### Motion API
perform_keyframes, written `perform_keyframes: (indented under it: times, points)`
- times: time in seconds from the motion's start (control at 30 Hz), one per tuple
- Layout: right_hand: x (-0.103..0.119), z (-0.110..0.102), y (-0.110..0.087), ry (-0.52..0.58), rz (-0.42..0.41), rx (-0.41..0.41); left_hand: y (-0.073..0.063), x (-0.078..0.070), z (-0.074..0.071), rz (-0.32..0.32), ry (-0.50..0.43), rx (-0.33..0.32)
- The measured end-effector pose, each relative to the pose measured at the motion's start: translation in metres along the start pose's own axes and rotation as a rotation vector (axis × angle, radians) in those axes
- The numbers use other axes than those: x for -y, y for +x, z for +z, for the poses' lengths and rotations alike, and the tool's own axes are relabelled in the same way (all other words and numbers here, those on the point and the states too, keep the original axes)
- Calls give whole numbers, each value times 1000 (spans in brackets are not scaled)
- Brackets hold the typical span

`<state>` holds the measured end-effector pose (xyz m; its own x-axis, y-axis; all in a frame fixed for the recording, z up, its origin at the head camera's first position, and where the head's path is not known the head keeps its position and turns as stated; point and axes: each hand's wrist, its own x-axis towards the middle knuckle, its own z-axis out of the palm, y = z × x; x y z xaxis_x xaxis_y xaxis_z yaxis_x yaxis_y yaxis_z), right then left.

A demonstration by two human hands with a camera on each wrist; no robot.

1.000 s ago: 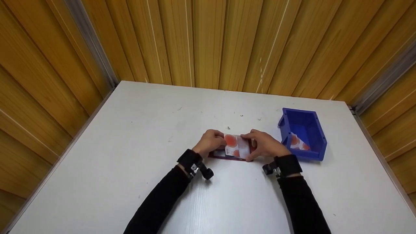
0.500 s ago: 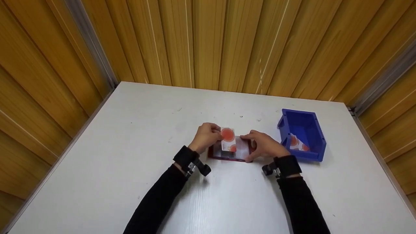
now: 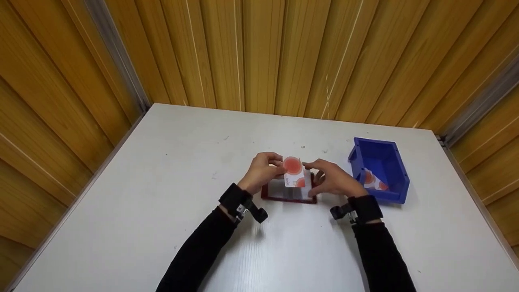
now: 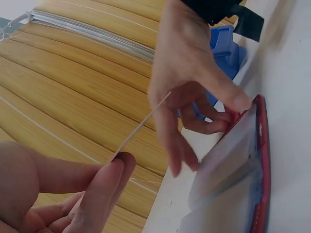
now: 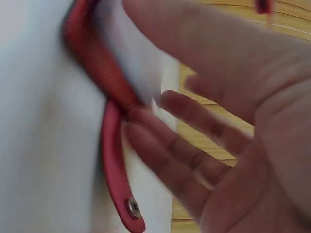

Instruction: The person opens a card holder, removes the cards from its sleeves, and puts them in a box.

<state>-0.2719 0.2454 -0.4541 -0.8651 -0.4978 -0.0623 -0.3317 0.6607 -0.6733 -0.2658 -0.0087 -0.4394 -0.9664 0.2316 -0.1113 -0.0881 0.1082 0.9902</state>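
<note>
The left hand (image 3: 261, 172) pinches the card (image 3: 294, 172) between thumb and forefinger, by the edge nearest those fingers. The card is white with red circles, one large and one smaller; in the left wrist view it shows edge-on, a thin line slanting up from the fingertips. It is held above the wallet (image 3: 286, 200), apart from it.

The wallet lies on the tabletop (image 3: 194, 182) below both sets of fingers, red at the border, with clear pockets (image 4: 226, 155) inside. The right hand (image 3: 334, 178) is at the wallet's end, its thumb and fingers apart. In the left wrist view the thumb tip is at the wallet's red corner and the forefinger hangs away from it. The forefinger tip is near the card's far edge; whether they touch, I cannot tell. In the right wrist view a red strap (image 5: 114, 155) with a metal snap (image 5: 133, 207) sticks out of the wallet just beside the fingertips.

Beyond the right fingers, on the outer side, stands a blue bin (image 3: 375, 149) with red-and-white paper (image 3: 374, 180) in its near end. Farther off, past both hands' fingers, rises a wood-patterned wall (image 3: 259, 52). Behind the fingers, each wrist wears a black band with a small camera.
</note>
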Motion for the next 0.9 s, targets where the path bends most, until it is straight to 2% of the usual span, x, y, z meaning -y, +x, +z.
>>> perform_keyframes:
  times: [0.07,0.13,0.23,0.3,0.4,0.5,0.57,0.7,0.73,0.8,0.9]
  points:
    - [4,-1,1,97,-21,-74,1,2,1,7,-1,-7]
    - [10,2,4,211,-5,-140,2,4,3,12,-10,-5]
    - [23,17,14,378,65,-239,4,8,6,25,-25,3]
    - [33,33,22,440,101,-325,4,10,9,28,-44,3]
    - [41,53,30,378,101,-490,3,12,15,42,-46,-5]
    - [43,62,33,255,85,-610,1,11,19,58,-36,0]
    - [41,63,33,210,85,-633,0,12,20,73,-22,16]
    - [39,59,32,196,120,-623,1,16,18,116,32,50]
    - [38,58,31,194,135,-622,2,18,18,134,62,58]
    - [36,51,29,191,165,-631,3,21,16,183,188,71]
    - [32,35,25,186,198,-676,4,27,13,263,487,101]
